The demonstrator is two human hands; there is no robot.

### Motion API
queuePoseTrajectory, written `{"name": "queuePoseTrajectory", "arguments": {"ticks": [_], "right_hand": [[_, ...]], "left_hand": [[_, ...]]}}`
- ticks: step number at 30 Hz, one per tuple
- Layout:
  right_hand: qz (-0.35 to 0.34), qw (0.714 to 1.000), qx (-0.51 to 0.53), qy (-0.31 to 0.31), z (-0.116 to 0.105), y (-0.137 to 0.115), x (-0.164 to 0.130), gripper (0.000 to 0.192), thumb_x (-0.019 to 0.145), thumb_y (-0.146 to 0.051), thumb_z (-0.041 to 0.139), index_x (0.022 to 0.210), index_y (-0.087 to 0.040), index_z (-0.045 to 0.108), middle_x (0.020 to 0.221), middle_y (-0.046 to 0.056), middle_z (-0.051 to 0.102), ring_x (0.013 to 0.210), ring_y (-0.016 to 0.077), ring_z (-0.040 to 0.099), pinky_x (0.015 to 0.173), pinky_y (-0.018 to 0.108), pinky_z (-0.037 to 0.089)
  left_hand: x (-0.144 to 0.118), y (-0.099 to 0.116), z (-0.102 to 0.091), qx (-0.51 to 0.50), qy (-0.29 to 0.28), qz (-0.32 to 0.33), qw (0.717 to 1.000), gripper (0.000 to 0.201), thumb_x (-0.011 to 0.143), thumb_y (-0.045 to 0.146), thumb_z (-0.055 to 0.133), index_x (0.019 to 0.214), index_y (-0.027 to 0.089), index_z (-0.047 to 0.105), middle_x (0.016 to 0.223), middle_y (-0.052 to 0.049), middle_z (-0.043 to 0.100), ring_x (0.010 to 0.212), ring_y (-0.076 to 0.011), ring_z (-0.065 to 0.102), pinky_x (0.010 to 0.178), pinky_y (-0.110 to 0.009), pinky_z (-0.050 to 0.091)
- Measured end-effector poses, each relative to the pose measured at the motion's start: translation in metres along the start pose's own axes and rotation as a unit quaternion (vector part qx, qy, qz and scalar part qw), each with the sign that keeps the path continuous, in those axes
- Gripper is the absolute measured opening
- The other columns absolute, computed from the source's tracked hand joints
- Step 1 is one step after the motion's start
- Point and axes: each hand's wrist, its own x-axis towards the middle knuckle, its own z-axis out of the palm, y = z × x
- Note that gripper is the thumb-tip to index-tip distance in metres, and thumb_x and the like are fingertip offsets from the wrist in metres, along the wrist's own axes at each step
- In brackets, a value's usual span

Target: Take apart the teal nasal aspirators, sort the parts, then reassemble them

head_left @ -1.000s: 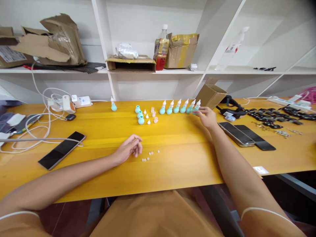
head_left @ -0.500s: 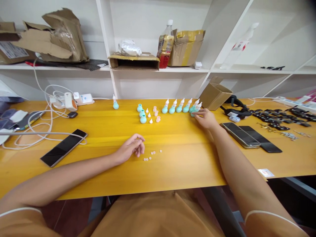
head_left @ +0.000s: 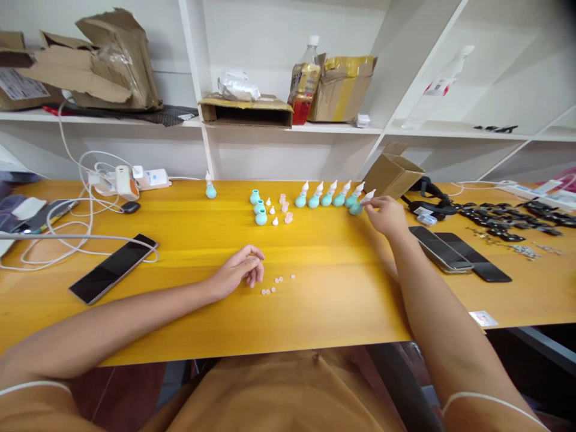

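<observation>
Nearest, the left hand (head_left: 238,271) rests on the yellow table (head_left: 324,300) with fingers loosely curled, holding nothing; a few small pink caps (head_left: 275,283) lie just beside it. Further out, the right hand (head_left: 386,215) pinches the white tip of a teal bulb bottle (head_left: 359,206), tilted, at the right end of a row of like bottles (head_left: 326,195). Behind that stands a cardboard box (head_left: 392,174)

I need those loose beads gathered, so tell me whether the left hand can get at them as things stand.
Probably yes. The left hand rests on the table right beside the beads, with bare wood and nothing else between them.
</observation>
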Motion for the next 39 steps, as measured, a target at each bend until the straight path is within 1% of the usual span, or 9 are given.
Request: {"name": "queuePoseTrajectory", "arguments": {"ticks": [3, 10, 17, 22, 25, 28, 32, 35, 39], "right_hand": [[0.021, 1.0, -0.008, 0.01, -0.008, -0.004, 0.0, 0.042, 0.098, -0.034, 0.053, 0.109, -0.016, 0.089, 0.12, 0.02, 0.08, 0.117, 0.0362, 0.074, 0.11, 0.051, 0.055], [0.028, 0.999, -0.019, -0.04, -0.002, -0.013, -0.002, 0.035, 0.091, -0.03, 0.058, 0.099, -0.019, 0.09, 0.116, 0.015, 0.083, 0.114, 0.0313, 0.074, 0.104, 0.042, 0.055], [0.067, 0.997, -0.032, -0.031, -0.01, -0.024, -0.005, 0.026, 0.085, -0.033, 0.061, 0.077, -0.019, 0.082, 0.075, 0.013, 0.076, 0.078, 0.029, 0.07, 0.072, 0.036, 0.05], [0.01, 1.0, 0.023, 0.0, -0.007, -0.059, -0.012, 0.031, 0.091, -0.032, 0.054, 0.063, -0.022, 0.064, 0.062, 0.008, 0.066, 0.067, 0.0249, 0.062, 0.067, 0.036, 0.045], [-0.066, 0.995, 0.077, 0.002, 0.002, -0.095, -0.021, 0.03, 0.095, -0.03, 0.052, 0.069, -0.022, 0.064, 0.076, 0.009, 0.07, 0.077, 0.0251, 0.066, 0.076, 0.037, 0.051], [-0.146, 0.981, 0.128, -0.014, 0.012, -0.137, -0.038, 0.021, 0.096, -0.025, 0.054, 0.088, -0.022, 0.074, 0.098, 0.009, 0.077, 0.091, 0.0247, 0.071, 0.087, 0.039, 0.056], [-0.282, 0.927, 0.231, -0.083, 0.021, -0.185, -0.068, 0.039, 0.095, -0.016, 0.054, 0.125, -0.023, 0.077, 0.136, 0.013, 0.073, 0.1, 0.0255, 0.073, 0.084, 0.041, 0.061], [-0.315, 0.906, 0.232, -0.161, 0.024, -0.205, -0.085, 0.055, 0.097, -0.015, 0.055, 0.148, -0.029, 0.069, 0.161, 0.011, 0.061, 0.109, 0.0268, 0.076, 0.088, 0.045, 0.065], [-0.316, 0.911, 0.189, -0.187, 0.035, -0.211, -0.093, 0.064, 0.099, -0.016, 0.056, 0.161, -0.032, 0.059, 0.171, 0.009, 0.052, 0.145, 0.0347, 0.064, 0.11, 0.056, 0.062]], "left_hand": [[0.001, -0.001, -0.001, 0.001, -0.004, 0.002, 1.0, 0.036, 0.107, 0.056, 0.059, 0.11, 0.021, 0.051, 0.079, 0.002, 0.072, 0.056, -0.0108, 0.059, 0.06, -0.027, 0.04], [0.0, 0.001, 0.001, 0.005, -0.01, 0.002, 1.0, 0.038, 0.107, 0.058, 0.059, 0.109, 0.02, 0.052, 0.08, 0.001, 0.072, 0.057, -0.0108, 0.06, 0.06, -0.027, 0.041], [0.0, 0.0, 0.0, 0.019, -0.017, 0.008, 1.0, 0.038, 0.108, 0.059, 0.057, 0.11, 0.021, 0.052, 0.08, 0.001, 0.071, 0.058, -0.011, 0.06, 0.062, -0.027, 0.043], [-0.002, 0.003, 0.003, 0.046, -0.013, 0.011, 0.999, 0.037, 0.108, 0.058, 0.055, 0.11, 0.021, 0.051, 0.082, 0.001, 0.069, 0.059, -0.012, 0.059, 0.062, -0.028, 0.044], [-0.007, 0.01, 0.008, 0.132, -0.002, 0.019, 0.991, 0.025, 0.107, 0.046, 0.055, 0.11, 0.022, 0.052, 0.085, 0.001, 0.067, 0.066, -0.0137, 0.059, 0.067, -0.029, 0.046], [-0.014, 0.016, 0.013, 0.301, 0.01, 0.053, 0.952, 0.008, 0.101, 0.027, 0.057, 0.106, 0.022, 0.056, 0.087, 0.001, 0.063, 0.075, -0.0159, 0.058, 0.073, -0.031, 0.046], [-0.019, 0.019, 0.013, 0.454, 0.004, 0.086, 0.887, 0.023, 0.086, 0.014, 0.06, 0.108, 0.022, 0.055, 0.099, -0.002, 0.062, 0.086, -0.0197, 0.061, 0.082, -0.034, 0.048], [-0.018, 0.02, 0.013, 0.493, -0.004, 0.093, 0.865, 0.026, 0.081, 0.014, 0.062, 0.104, 0.023, 0.053, 0.103, -0.004, 0.062, 0.093, -0.0231, 0.062, 0.086, -0.037, 0.049], [-0.017, 0.019, 0.013, 0.519, -0.012, 0.103, 0.848, 0.022, 0.082, 0.019, 0.065, 0.099, 0.023, 0.052, 0.101, -0.005, 0.062, 0.093, -0.0255, 0.061, 0.085, -0.038, 0.048]]}}
